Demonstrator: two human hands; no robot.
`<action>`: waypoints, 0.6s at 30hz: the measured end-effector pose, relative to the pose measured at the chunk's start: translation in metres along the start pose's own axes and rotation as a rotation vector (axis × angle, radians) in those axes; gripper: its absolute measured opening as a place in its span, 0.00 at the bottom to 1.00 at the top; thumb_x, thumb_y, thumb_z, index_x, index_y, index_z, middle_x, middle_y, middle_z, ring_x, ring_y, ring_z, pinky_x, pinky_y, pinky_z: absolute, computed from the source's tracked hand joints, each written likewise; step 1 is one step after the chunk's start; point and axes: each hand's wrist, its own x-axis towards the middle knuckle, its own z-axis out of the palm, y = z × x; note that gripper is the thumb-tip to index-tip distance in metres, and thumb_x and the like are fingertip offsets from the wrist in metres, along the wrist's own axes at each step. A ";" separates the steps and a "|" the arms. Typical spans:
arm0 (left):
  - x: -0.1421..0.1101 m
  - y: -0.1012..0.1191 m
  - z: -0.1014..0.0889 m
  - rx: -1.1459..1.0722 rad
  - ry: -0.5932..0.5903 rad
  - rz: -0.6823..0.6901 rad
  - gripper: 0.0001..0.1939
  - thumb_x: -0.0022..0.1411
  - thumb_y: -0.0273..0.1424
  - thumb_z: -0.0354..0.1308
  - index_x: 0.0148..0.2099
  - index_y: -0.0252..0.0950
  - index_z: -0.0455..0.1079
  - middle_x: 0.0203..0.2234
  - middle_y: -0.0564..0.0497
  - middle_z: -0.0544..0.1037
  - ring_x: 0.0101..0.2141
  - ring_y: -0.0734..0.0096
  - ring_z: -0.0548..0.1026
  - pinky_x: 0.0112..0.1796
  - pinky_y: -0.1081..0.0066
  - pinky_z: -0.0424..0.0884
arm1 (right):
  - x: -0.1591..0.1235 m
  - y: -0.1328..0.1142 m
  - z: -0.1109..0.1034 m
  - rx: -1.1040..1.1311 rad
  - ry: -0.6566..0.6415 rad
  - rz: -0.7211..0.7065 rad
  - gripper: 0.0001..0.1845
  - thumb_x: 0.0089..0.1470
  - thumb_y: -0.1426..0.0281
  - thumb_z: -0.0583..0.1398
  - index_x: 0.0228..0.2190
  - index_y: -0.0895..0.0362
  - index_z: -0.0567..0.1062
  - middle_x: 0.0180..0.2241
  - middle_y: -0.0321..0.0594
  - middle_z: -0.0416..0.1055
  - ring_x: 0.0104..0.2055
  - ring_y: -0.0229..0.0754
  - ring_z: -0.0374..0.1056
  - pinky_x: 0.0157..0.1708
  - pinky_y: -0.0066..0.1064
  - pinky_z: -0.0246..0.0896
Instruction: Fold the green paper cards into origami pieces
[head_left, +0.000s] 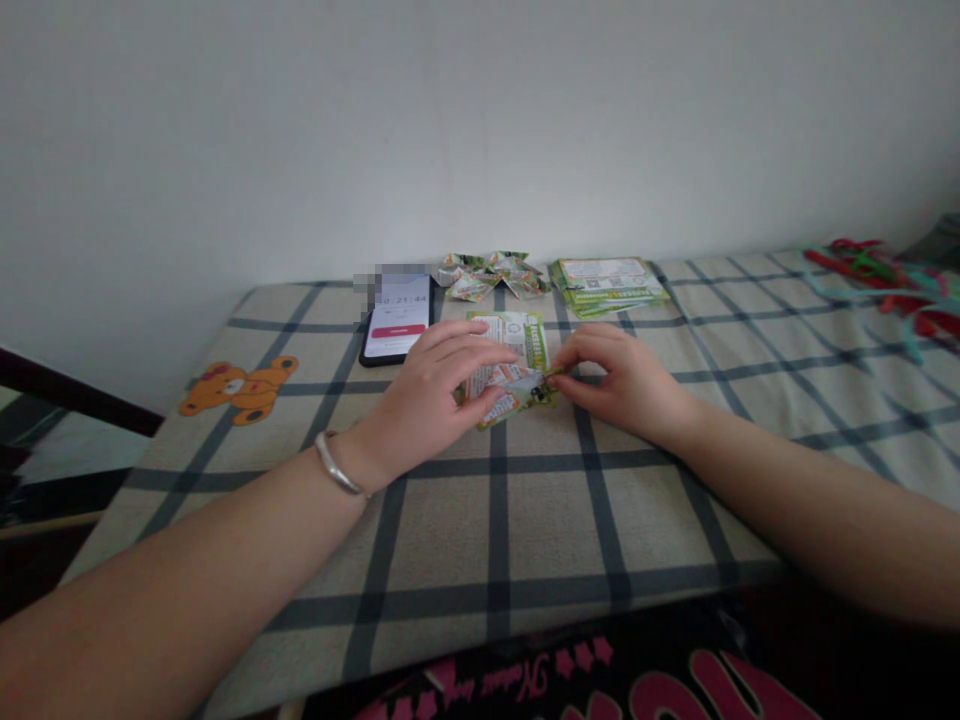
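Note:
A printed green, white and orange leaflet (529,340) lies on the tablecloth between my hands, its lower part folded over in a slanted flap. My left hand (442,380) rests over its left side, fingers stretched out and thumb apart, the thumb touching the flap. My right hand (619,378) pinches the leaflet's right edge between thumb and forefinger. Beyond it sits a cluster of folded paper pieces (495,275) with similar print. A stack of flat leaflets (611,285) lies to the right of that cluster.
A phone (397,315) with a running-time display lies left of the leaflet. A bear-shaped picture (238,388) is on the checked tablecloth (442,560) at the left. Red and turquoise strips (892,285) are heaped at the far right. A plain wall (480,130) borders the table's back.

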 end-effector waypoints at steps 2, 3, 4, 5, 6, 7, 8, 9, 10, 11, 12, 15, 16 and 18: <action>0.000 0.002 0.000 0.006 0.031 0.026 0.12 0.62 0.26 0.58 0.49 0.36 0.71 0.44 0.48 0.78 0.52 0.62 0.70 0.54 0.56 0.67 | 0.000 -0.001 0.000 0.000 0.025 -0.024 0.04 0.52 0.74 0.62 0.28 0.56 0.71 0.28 0.37 0.71 0.34 0.40 0.66 0.37 0.32 0.59; 0.001 0.003 0.000 0.008 0.044 0.040 0.11 0.63 0.26 0.58 0.48 0.36 0.71 0.43 0.48 0.78 0.51 0.63 0.71 0.54 0.56 0.67 | 0.000 -0.001 0.000 0.001 0.038 -0.034 0.04 0.52 0.74 0.62 0.28 0.56 0.71 0.28 0.37 0.71 0.34 0.40 0.66 0.37 0.32 0.60; 0.001 0.004 0.000 0.011 0.055 0.053 0.10 0.63 0.25 0.57 0.47 0.37 0.71 0.41 0.49 0.79 0.50 0.64 0.72 0.54 0.57 0.67 | 0.000 -0.001 -0.001 0.001 0.047 -0.042 0.04 0.52 0.75 0.62 0.28 0.56 0.71 0.28 0.37 0.71 0.34 0.40 0.66 0.37 0.32 0.60; 0.001 0.006 0.000 0.014 0.062 0.066 0.09 0.63 0.25 0.57 0.46 0.38 0.71 0.40 0.50 0.79 0.49 0.64 0.72 0.53 0.57 0.67 | 0.000 -0.002 -0.001 -0.002 0.053 -0.052 0.04 0.52 0.75 0.62 0.28 0.56 0.71 0.28 0.37 0.71 0.34 0.40 0.66 0.37 0.33 0.60; 0.001 0.007 -0.001 0.018 0.071 0.077 0.09 0.63 0.25 0.57 0.45 0.38 0.72 0.38 0.51 0.79 0.48 0.65 0.73 0.53 0.57 0.67 | 0.000 -0.002 -0.002 -0.008 0.058 -0.061 0.04 0.53 0.75 0.62 0.28 0.55 0.71 0.28 0.36 0.71 0.34 0.40 0.66 0.37 0.33 0.60; 0.002 0.008 -0.001 0.021 0.073 0.084 0.08 0.63 0.25 0.57 0.45 0.38 0.72 0.37 0.51 0.79 0.47 0.66 0.73 0.53 0.58 0.67 | 0.000 -0.002 -0.002 -0.019 0.061 -0.069 0.04 0.53 0.74 0.62 0.28 0.55 0.71 0.28 0.36 0.71 0.34 0.40 0.66 0.37 0.33 0.59; 0.002 0.009 -0.002 0.023 0.075 0.088 0.07 0.63 0.25 0.57 0.44 0.39 0.72 0.37 0.52 0.79 0.46 0.66 0.73 0.52 0.58 0.67 | -0.001 -0.002 -0.003 -0.031 0.065 -0.075 0.04 0.53 0.74 0.62 0.28 0.55 0.71 0.28 0.37 0.71 0.34 0.41 0.66 0.37 0.33 0.59; 0.002 0.010 -0.002 0.023 0.077 0.092 0.07 0.63 0.24 0.58 0.43 0.39 0.72 0.36 0.52 0.79 0.45 0.66 0.74 0.52 0.59 0.67 | -0.001 -0.002 -0.003 -0.045 0.069 -0.080 0.04 0.53 0.74 0.62 0.28 0.55 0.71 0.28 0.37 0.71 0.34 0.41 0.66 0.37 0.34 0.59; 0.002 0.010 -0.003 0.024 0.079 0.095 0.07 0.63 0.24 0.58 0.42 0.39 0.72 0.35 0.52 0.79 0.45 0.67 0.74 0.52 0.59 0.67 | -0.001 -0.002 -0.003 -0.059 0.073 -0.083 0.04 0.53 0.73 0.62 0.28 0.55 0.70 0.28 0.37 0.71 0.34 0.42 0.65 0.37 0.34 0.59; 0.002 0.010 -0.003 0.025 0.083 0.099 0.06 0.63 0.24 0.58 0.41 0.39 0.72 0.35 0.53 0.78 0.44 0.67 0.74 0.52 0.60 0.67 | -0.002 -0.002 -0.004 -0.073 0.073 -0.082 0.05 0.53 0.72 0.62 0.28 0.55 0.70 0.29 0.38 0.71 0.34 0.42 0.65 0.37 0.34 0.59; 0.002 0.010 -0.004 0.027 0.086 0.103 0.06 0.63 0.24 0.58 0.41 0.39 0.72 0.35 0.52 0.78 0.44 0.67 0.74 0.52 0.60 0.67 | -0.002 -0.002 -0.004 -0.090 0.069 -0.081 0.05 0.53 0.72 0.62 0.28 0.55 0.70 0.29 0.38 0.71 0.35 0.42 0.65 0.37 0.34 0.59; 0.002 0.008 -0.003 0.031 0.071 0.102 0.06 0.63 0.24 0.57 0.40 0.38 0.72 0.35 0.52 0.78 0.44 0.66 0.73 0.51 0.60 0.67 | -0.004 -0.001 -0.004 -0.144 0.050 -0.096 0.04 0.53 0.72 0.63 0.28 0.55 0.71 0.31 0.40 0.71 0.36 0.44 0.66 0.38 0.35 0.59; 0.002 0.007 -0.002 0.033 0.055 0.093 0.06 0.63 0.23 0.57 0.40 0.38 0.72 0.35 0.51 0.77 0.44 0.66 0.73 0.50 0.60 0.67 | -0.004 -0.001 -0.004 -0.163 0.045 -0.113 0.04 0.53 0.72 0.62 0.28 0.55 0.72 0.32 0.40 0.72 0.37 0.44 0.66 0.38 0.36 0.59; 0.001 0.005 0.000 0.044 0.009 0.075 0.06 0.62 0.23 0.57 0.40 0.38 0.73 0.36 0.51 0.77 0.43 0.65 0.72 0.48 0.61 0.68 | -0.004 -0.001 -0.004 -0.204 0.047 -0.168 0.03 0.53 0.73 0.62 0.29 0.55 0.72 0.33 0.40 0.72 0.37 0.44 0.65 0.38 0.36 0.59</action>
